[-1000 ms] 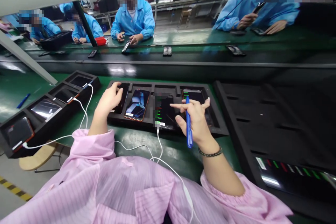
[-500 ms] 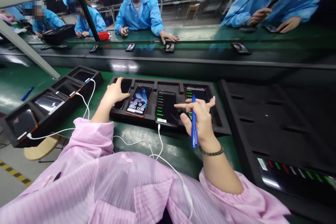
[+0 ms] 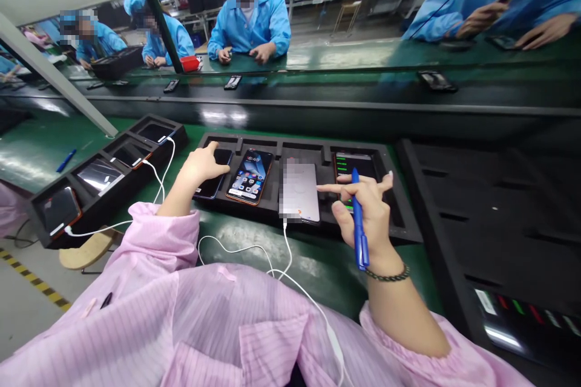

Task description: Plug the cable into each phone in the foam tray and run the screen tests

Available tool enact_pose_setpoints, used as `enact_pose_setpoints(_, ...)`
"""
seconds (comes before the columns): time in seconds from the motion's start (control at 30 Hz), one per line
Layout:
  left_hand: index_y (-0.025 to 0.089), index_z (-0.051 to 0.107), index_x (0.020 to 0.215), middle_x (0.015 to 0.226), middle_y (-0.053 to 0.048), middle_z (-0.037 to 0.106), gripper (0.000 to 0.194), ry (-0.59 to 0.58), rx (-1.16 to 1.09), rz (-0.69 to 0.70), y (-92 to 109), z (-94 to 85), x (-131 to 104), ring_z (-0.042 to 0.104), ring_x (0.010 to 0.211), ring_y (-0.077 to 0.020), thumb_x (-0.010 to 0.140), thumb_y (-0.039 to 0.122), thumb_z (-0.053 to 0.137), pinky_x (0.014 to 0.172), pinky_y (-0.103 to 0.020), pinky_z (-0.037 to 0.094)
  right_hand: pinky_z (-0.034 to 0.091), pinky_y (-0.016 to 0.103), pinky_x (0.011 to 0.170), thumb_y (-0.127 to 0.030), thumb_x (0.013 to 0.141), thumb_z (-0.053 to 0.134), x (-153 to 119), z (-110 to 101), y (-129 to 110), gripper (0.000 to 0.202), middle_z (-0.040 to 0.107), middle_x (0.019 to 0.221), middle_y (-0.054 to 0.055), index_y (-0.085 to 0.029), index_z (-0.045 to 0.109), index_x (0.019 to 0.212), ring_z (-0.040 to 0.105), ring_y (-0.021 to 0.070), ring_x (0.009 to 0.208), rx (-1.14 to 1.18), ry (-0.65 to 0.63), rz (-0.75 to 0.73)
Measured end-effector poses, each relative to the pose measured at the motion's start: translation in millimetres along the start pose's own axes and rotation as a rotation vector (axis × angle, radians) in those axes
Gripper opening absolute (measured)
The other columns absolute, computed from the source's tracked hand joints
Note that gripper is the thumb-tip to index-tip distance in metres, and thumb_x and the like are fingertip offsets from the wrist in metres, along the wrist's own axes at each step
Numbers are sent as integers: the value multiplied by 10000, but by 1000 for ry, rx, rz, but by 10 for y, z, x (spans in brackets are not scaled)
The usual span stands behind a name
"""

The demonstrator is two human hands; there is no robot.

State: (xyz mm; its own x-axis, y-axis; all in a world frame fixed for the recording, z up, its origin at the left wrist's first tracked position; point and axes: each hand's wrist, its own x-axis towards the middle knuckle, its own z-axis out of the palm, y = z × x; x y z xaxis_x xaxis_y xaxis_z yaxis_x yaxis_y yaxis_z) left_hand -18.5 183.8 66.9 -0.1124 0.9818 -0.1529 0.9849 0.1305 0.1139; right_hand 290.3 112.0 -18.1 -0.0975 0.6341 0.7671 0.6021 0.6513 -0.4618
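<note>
In a black foam tray (image 3: 403, 217) lie several phones. My left hand (image 3: 204, 166) rests with spread fingers on the leftmost dark phone (image 3: 221, 175). Beside it is a phone (image 3: 250, 176) with a lit home screen. The third phone (image 3: 306, 190) shows a pale grey screen, and a white cable (image 3: 288, 248) runs to its lower end. My right hand (image 3: 365, 208) holds a blue pen (image 3: 360, 224), its index finger stretched to that phone's right edge. Beneath this hand, a phone with green text (image 3: 342, 163) is partly covered.
At left, another foam tray (image 3: 104, 193) holds phones, some cabled; a blue pen (image 3: 66, 160) lies beyond it. A large dark tray (image 3: 499, 211) with a phone (image 3: 521, 326) is at right. Across a belt (image 3: 313, 91) carrying phones, people in blue work.
The third phone's screen has turned from dark with coloured text to pale grey. The view has shifted, so things sit further right. The person opposite has drawn a hand back from the belt.
</note>
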Motion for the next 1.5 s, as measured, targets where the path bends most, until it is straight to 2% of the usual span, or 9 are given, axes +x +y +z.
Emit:
enact_pose_setpoints(0.2, 224, 473, 1424, 1142, -131, 718, 660, 55, 25, 58, 6, 66, 11, 667, 1115, -344, 828, 437, 657, 975, -409, 503, 57, 671, 1208, -421, 929, 475, -14, 2, 17, 250, 743, 834, 38, -250, 420, 753, 631, 283, 1003, -28, 12, 14)
enact_pose_setpoints(0.33, 230, 358, 1511, 1400, -160, 601, 831, 116, -101, 129, -85, -11, -248, 521, 1326, -383, 814, 493, 727, 1073, -502, 419, 65, 694, 1192, -423, 940, 464, 4, -15, -12, 266, 741, 818, 33, -244, 406, 752, 633, 280, 977, -7, 31, 2)
enact_pose_setpoints(0.43, 295, 404, 1491, 1412, -106, 610, 742, 211, -180, 382, -158, -21, -580, 417, 1433, -344, 851, 506, 715, 1200, -588, 175, 85, 707, 1178, -396, 941, 469, 13, -31, -20, 239, 739, 804, 26, -241, 421, 765, 636, 282, 963, 12, 25, -33)
enact_pose_setpoints(0.5, 329, 470, 1449, 1331, -68, 675, 630, 141, -210, 575, -187, 19, -760, 463, 1412, -298, 886, 510, 685, 1228, -560, 42, 109, 719, 1166, -381, 932, 477, 10, -38, -1, 223, 735, 787, 21, -241, 424, 766, 644, 291, 952, 16, 42, -57)
enact_pose_setpoints(0.57, 345, 515, 1422, 1330, -57, 679, 591, 63, -191, 665, -196, 80, -850, 478, 1405, -289, 886, 528, 683, 1230, -539, -22, 119, 726, 1162, -366, 920, 490, 0, -42, 37, 199, 740, 801, 21, -245, 428, 775, 653, 301, 955, 14, 41, -71)
enact_pose_setpoints(0.77, 309, 492, 1455, 1367, -90, 658, 697, -28, -143, 671, -114, 203, -730, 439, 1436, -318, 847, 578, 703, 1219, -559, -50, 92, 726, 1185, -368, 912, 518, -30, -42, 114, 164, 712, 737, 8, -264, 470, 795, 666, 306, 907, 26, 49, -86)
enact_pose_setpoints(1.0, 257, 440, 1473, 1298, -90, 704, 779, 6, -243, 689, -74, 252, -623, 433, 1439, -298, 825, 578, 730, 1224, -517, -57, 108, 736, 1175, -397, 941, 469, 7, -37, 2, 223, 739, 778, 27, -255, 435, 772, 659, 308, 929, 17, 70, -50)
enact_pose_setpoints(1.3, 269, 428, 1485, 1482, -119, 558, 834, 49, -227, 680, -76, 208, -576, 349, 1493, -325, 797, 635, 725, 1231, -497, -11, 99, 695, 1197, -422, 942, 460, 0, -38, -12, 235, 707, 717, 16, -260, 452, 773, 657, 304, 914, 19, 77, -26)
enact_pose_setpoints(1.5, 241, 402, 1505, 1475, -140, 561, 913, -12, -209, 719, 2, 176, -510, 332, 1493, -354, 775, 697, 705, 1218, -544, -40, 120, 730, 1170, -402, 956, 476, 7, -31, -1, 255, 735, 765, 25, -242, 440, 761, 650, 286, 911, 27, 98, -72)
